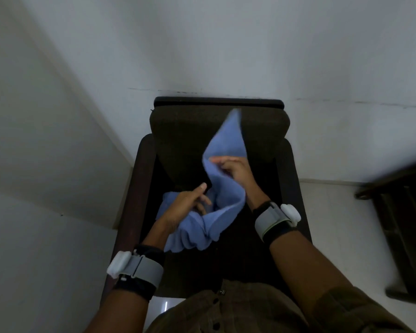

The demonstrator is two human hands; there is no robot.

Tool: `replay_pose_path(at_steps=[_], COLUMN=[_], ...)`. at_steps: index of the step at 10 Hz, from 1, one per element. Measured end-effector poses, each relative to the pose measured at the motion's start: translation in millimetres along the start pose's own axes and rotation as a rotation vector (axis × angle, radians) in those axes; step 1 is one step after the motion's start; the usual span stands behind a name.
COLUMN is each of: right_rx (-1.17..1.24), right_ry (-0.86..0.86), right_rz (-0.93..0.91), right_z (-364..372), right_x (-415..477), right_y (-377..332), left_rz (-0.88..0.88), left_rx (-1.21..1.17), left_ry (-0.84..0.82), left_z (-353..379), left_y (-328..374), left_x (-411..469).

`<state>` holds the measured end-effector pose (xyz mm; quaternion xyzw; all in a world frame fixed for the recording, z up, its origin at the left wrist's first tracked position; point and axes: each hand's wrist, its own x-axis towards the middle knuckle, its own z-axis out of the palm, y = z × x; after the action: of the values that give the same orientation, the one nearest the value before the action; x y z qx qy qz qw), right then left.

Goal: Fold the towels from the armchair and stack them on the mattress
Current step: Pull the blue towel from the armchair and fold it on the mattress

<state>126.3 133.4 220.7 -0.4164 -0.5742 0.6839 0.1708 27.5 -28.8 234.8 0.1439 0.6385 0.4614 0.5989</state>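
White walls point(58, 116) meet in a corner, with a dark armchair point(178, 121) backed against them. Left wrist has a grey band point(139, 267) with a white module. Left hand point(187, 203) is over the seat, thumb up, fingers curled into bunched folds of the towel point(226, 198). The towel is plain light blue and soft-looking, held above the seat with one corner flung up and blurred and pleats hanging below. Right hand point(235, 170) is higher, fingers pinched on a towel edge. The right wrist wears the same kind of strap point(274, 218). Far right is a dark frame point(399, 212), too blurred to identify.
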Motion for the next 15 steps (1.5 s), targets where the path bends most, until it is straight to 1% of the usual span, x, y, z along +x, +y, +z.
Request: replay_pose_path(at_steps=[1, 2, 3, 4, 5, 6, 7, 8, 9, 10, 11, 12, 13, 14, 15], right_rx=[0.094, -0.134, -0.262, -0.299, -0.286, -0.539, -0.684, -0.699, -0.801, -0.887, -0.962, -1.097, -1.321, -1.23, -1.019], right_ry=[-0.298, -0.381, -0.091, 0.075, 0.054, -0.014, -0.114, -0.203, -0.213, -0.308, -0.255, -0.022, 0.35, 0.206, 0.216], right_rz=[0.062, 0.178, 0.333, 0.472, 0.552, 0.514, 0.339, 0.346, 0.272, 0.147, 0.208, 0.248, 0.089, 0.082, 0.117], right_z=[24.3, 44.9, 36.0, 9.2, -8.1, -10.8, -0.7, 33.2, 72.5, 111.5, 134.4, 130.8, 117.6, 108.5, 93.4], right_x=[-22.7, -29.5, -22.9, -31.0, -36.2, -25.5, 8.3, 38.4, 57.7, 90.6, 124.1, 144.1, 148.3, 156.0, 166.5], right_y=[-11.7, 20.0, 69.7, 115.8, 155.8, 183.2, 247.8, 268.6, 254.7, 278.2, 312.5, 351.9, 387.6, 395.4, 389.8], left_rz=[-0.028, -0.134, -0.17, -0.142, -0.131, -0.103, -0.064, -0.006, 0.066, 0.058, 0.107, 0.24, 0.159, 0.095, 0.113], left_rx=[-0.227, -0.171, -0.066, 0.148, 0.18, 0.191, 0.27, 0.281, 0.334, 0.454, 0.618, 0.874, 0.984, 0.975, 0.88], left_ry=[0.113, 0.146, 0.233, 0.323, 0.381, 0.46, 0.496, 0.376, 0.233, 0.326, 0.461, 0.534, 0.58, 0.587, 0.702], left_z=[-1.5, 5.4, 7.8, 0.2, -11.9, -31.4, -50.6, -62.3, -71.2, -88.0, -106.4, -128.3, -136.6, -133.2, -129.8], left_y=[-7.9, -43.9, -66.2, -93.0, -113.2, -141.2, -166.9, -175.1, -182.3, -212.1, -237.8, -248.2, -241.1, -228.0, -221.1], left_x=[6.9, 31.6, 44.9, 49.4, 47.2, 55.8, 74.5, 95.0, 104.3, 118.3, 130.0, 146.6, 155.6, 154.5, 148.4])
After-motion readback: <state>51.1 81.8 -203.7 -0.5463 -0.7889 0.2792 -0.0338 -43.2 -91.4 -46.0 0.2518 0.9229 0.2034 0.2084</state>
